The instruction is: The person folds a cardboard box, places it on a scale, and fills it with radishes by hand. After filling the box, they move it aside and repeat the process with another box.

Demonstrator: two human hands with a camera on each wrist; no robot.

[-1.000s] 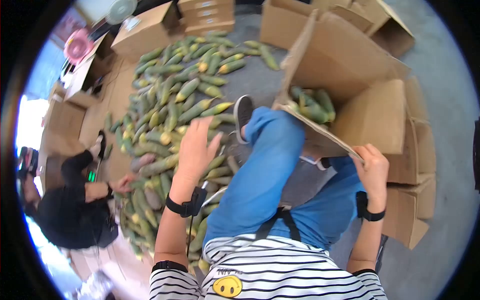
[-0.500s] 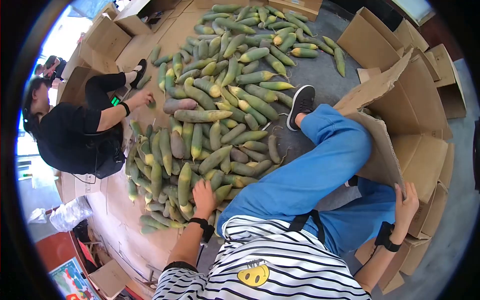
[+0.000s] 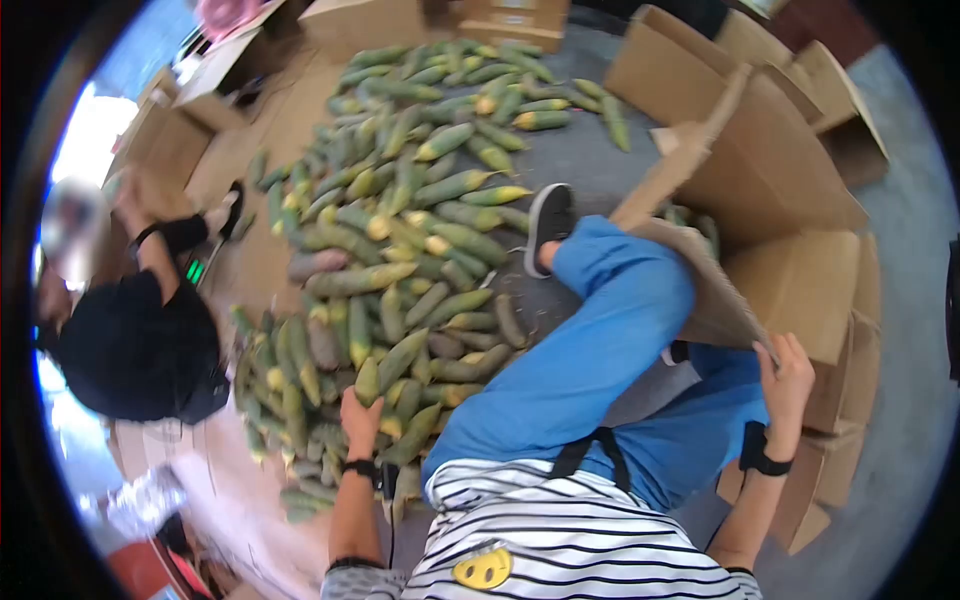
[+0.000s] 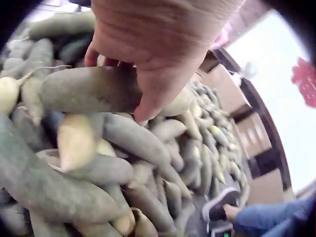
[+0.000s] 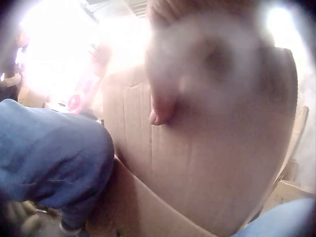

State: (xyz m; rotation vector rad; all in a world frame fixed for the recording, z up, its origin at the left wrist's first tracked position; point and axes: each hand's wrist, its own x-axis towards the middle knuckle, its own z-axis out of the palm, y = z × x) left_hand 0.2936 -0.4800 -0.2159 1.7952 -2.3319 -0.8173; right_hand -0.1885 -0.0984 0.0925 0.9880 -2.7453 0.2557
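Observation:
My left hand [image 3: 360,418] grips a green radish [image 3: 367,380] at the near side of a big radish pile [image 3: 340,235]. In the left wrist view, the thumb and fingers curl round the thick body of that radish [image 4: 89,91], close over other radishes [image 4: 133,136]. My right hand [image 3: 787,380] holds the edge of a flap on an open cardboard box [image 3: 795,290]. From the right wrist view, the thumb [image 5: 163,111] lies against the flap's flat face [image 5: 207,163], and glare blurs the rest of the hand. Some radishes [image 3: 702,228] show inside the box, partly hidden by a flap.
Another person [image 3: 140,340] in black sits left of the pile. My bent leg [image 3: 590,330] and shoe [image 3: 550,225] lie between pile and box. More cardboard boxes [image 3: 675,65] stand behind and to the right. Cardboard sheets [image 3: 255,200] cover the floor at left.
My left hand has come down from over the pile's middle to its near side and now grips a radish. The right hand stays on the flap. The other person's hand has risen from the pile.

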